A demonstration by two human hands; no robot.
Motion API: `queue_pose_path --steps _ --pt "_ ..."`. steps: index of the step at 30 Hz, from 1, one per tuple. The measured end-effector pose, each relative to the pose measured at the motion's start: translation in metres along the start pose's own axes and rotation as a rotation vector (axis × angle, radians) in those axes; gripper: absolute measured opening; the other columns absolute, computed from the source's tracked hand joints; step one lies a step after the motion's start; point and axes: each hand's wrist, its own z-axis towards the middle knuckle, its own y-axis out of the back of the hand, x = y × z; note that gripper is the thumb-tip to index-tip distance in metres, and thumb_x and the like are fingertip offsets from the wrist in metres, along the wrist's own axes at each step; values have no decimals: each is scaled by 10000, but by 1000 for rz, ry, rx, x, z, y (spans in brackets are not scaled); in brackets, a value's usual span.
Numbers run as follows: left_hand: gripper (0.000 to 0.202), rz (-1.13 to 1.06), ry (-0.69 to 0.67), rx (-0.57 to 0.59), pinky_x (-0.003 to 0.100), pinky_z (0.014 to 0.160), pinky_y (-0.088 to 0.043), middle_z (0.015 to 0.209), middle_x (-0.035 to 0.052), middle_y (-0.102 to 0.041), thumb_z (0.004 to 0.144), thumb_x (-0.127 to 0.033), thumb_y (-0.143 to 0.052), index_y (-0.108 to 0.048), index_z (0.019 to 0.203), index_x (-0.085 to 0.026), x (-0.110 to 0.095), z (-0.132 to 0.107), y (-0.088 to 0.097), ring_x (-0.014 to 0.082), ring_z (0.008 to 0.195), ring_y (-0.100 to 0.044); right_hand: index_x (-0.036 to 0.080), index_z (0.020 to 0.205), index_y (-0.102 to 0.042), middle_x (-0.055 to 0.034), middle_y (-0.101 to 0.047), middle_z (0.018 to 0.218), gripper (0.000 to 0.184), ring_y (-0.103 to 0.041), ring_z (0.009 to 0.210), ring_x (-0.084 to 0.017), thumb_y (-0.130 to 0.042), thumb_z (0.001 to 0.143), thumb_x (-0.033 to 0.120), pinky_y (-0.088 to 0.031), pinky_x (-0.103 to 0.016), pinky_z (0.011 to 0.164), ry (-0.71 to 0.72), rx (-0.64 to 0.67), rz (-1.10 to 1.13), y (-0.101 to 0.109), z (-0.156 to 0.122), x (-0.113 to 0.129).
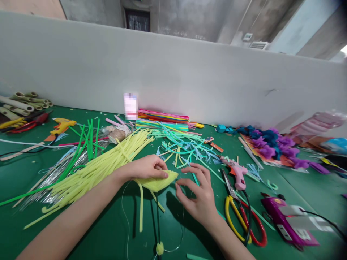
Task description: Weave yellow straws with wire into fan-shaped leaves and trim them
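My left hand (151,168) is closed round a pointed, petal-like bundle of yellow pipe cleaners (157,183), its tip facing right and loose ends hanging below. Just right of that tip is my right hand (196,191), thumb and index finger pinched together and the other fingers curled. A thin, pale wire (181,240) runs up to the pinched fingers, though the exact grip is hard to see. Below the bundle, a dark thin rod (158,220) extends down to a small yellow fuzzy ball (159,248). Another strand of wire hangs under my left hand.
Yellow pipe cleaners (100,169) lie piled at left, near a yellow glue gun (63,125). At right are scissors (233,211), a pink glue gun (238,173), a purple device (288,222) and purple flowers (287,146). A white partition (173,72) stands behind.
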Motion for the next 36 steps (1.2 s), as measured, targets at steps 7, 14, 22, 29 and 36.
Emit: queue_pose_path --steps 7,14,22,29,36 --pt "373 2 7 28 197 503 -312 708 -7 -580 746 -489 -608 -634 922 -162 -2 -2 -1 110 574 -475 225 942 -643 -78 -610 1053 183 -486 1105 -269 -657 777 148 -424 -467 945 -35 -26 -33 1 1 -7" --pt "479 97 40 1 201 536 -365 780 9 -645 621 -538 -705 -625 931 -182 -2 -1 -5 159 672 -582 225 994 -640 -42 -699 913 186 -579 934 -226 -650 813 183 -462 -393 820 -6 60 -42 -4 0 -11" --pt "449 124 22 7 198 530 -369 779 -3 -633 638 -526 -701 -625 925 -189 2 1 -6 150 660 -574 209 934 -650 -17 -717 872 150 -617 874 -194 -642 804 136 -436 -359 782 60 17 -116 -5 1 -10" --pt "450 104 43 23 198 527 -368 774 5 -636 637 -519 -706 -622 930 -188 2 1 -5 153 661 -575 240 1007 -648 -18 -713 932 203 -589 954 -208 -599 841 136 -436 -382 835 -9 82 11 -1 -1 -13" --pt "461 90 30 33 204 541 -365 760 3 -629 637 -526 -699 -627 933 -179 1 0 -5 142 637 -558 230 988 -654 -37 -711 904 176 -598 942 -228 -654 812 220 -446 -394 818 -14 78 -22 -2 0 -13"
